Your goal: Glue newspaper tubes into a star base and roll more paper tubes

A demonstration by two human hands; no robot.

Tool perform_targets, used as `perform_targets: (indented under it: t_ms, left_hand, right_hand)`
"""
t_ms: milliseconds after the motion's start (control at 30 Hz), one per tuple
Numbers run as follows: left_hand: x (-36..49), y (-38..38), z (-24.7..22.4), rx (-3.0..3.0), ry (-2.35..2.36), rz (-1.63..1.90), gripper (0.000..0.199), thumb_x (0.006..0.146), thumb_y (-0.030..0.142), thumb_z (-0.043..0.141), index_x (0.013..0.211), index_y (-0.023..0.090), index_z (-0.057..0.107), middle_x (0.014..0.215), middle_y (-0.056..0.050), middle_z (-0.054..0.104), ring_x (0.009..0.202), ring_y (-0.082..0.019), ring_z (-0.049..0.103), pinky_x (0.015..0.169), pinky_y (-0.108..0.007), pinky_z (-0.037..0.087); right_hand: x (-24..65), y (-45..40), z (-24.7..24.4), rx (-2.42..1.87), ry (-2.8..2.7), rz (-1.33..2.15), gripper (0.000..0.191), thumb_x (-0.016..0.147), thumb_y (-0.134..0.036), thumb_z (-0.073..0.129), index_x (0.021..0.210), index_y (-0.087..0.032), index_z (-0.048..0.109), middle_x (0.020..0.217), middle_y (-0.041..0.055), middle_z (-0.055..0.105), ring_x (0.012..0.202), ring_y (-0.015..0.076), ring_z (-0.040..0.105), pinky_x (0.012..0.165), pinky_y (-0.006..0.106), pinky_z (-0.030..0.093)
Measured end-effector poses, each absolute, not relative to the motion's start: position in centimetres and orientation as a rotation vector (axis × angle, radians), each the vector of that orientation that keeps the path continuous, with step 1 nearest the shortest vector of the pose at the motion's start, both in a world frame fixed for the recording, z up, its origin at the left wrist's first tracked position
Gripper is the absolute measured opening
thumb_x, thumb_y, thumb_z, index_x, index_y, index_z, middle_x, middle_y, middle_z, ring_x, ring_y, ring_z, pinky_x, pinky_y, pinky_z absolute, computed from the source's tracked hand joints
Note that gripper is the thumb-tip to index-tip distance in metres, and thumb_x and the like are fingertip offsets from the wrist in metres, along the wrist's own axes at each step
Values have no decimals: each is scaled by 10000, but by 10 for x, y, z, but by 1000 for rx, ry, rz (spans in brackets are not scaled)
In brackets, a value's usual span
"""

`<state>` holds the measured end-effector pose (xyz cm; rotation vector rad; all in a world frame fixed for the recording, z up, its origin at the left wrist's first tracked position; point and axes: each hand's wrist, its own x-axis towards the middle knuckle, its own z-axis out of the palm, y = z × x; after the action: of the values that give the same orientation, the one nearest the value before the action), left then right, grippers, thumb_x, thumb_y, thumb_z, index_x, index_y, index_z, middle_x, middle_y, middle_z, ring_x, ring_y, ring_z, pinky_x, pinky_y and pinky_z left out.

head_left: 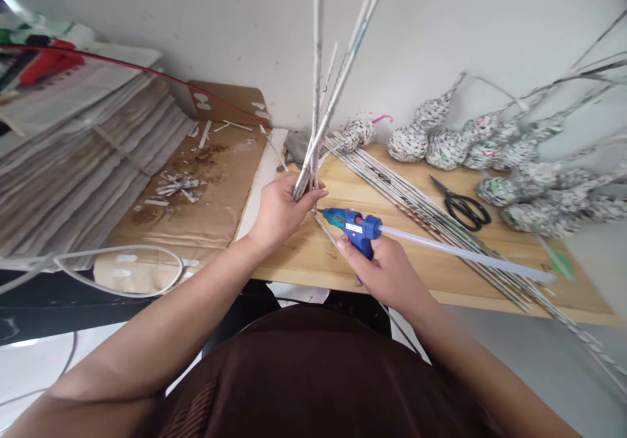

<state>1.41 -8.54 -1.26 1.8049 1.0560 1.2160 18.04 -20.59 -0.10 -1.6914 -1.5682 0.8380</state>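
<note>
My left hand (281,206) is closed round several rolled newspaper sticks (321,108), which fan upward from my fingers. In my right hand (385,265) is a blue glue gun (356,229), its nozzle pointing left and close to the lower ends of the sticks by my left thumb. A long clear glue stick (465,253) juts out of the gun's back to the right. One thin paper stick slants down from my left fingers toward my right thumb. Whether the nozzle touches the paper is hard to make out.
A bundle of paper sticks (401,196) lies across the wooden table (294,265). Black scissors (463,206) and several woven gourd-shaped paper pieces (448,147) are to the right. Stacked newspapers (93,157) stand left, beside cardboard (220,196) with paper scraps. A white cable (117,250) loops at the left.
</note>
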Motion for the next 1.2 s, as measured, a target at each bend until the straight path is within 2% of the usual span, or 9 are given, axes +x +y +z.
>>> perform_targets:
  t_ms: [100,367,667,833,933,1033,1200]
  left_hand:
    - [15,-85,-11,1811,1055,1210,213,771,363,693,885,185,713,840,-54,699,809,-201,661,734,-317,539]
    - [18,-85,-8,1897,1051,1192,164,793,348,666,849,199,701,814,-48,689,747,-189,653,690,-306,521]
    - [21,-83,-6,1979,1045,1182,161,814,342,640,853,196,696,828,-42,686,717,-175,644,683,-295,509]
    - [23,-81,-9,1960,1064,1137,199,779,365,682,874,195,726,841,-55,713,761,-195,662,716,-312,522]
    - [24,-82,-11,1778,1046,1100,294,746,402,710,945,186,737,848,-58,726,684,-181,660,654,-306,543]
    - [21,-85,-9,1557,1018,1084,337,725,413,727,946,159,739,774,-45,715,610,-156,638,598,-296,561]
    - [-14,-92,9,1344,1008,1122,360,706,454,746,904,153,729,860,-78,724,763,-196,670,488,-229,517]
  right_hand:
    - [178,-199,0,-1704,-1686,733,288,873,-455,559,726,-215,618,612,21,609,636,204,599,596,295,413]
    - [175,-196,0,-1726,-1858,560,300,922,-465,478,918,-214,643,824,66,678,796,236,626,704,320,418]
    - [174,-195,-4,-1757,-1910,513,326,931,-481,455,965,-219,644,910,89,697,880,267,641,762,343,437]
    - [175,-192,-3,-1789,-1961,483,353,948,-469,423,992,-206,655,876,103,701,862,277,645,744,344,429]
    - [175,-191,-1,-1809,-1982,457,351,950,-452,424,992,-192,657,912,121,708,886,284,647,752,342,425]
    - [175,-190,1,-1823,-1985,458,345,950,-440,425,991,-189,659,935,125,711,886,287,647,753,344,423]
    - [175,-191,2,-1803,-1991,470,332,956,-432,419,990,-208,661,922,113,711,870,279,643,732,335,413]
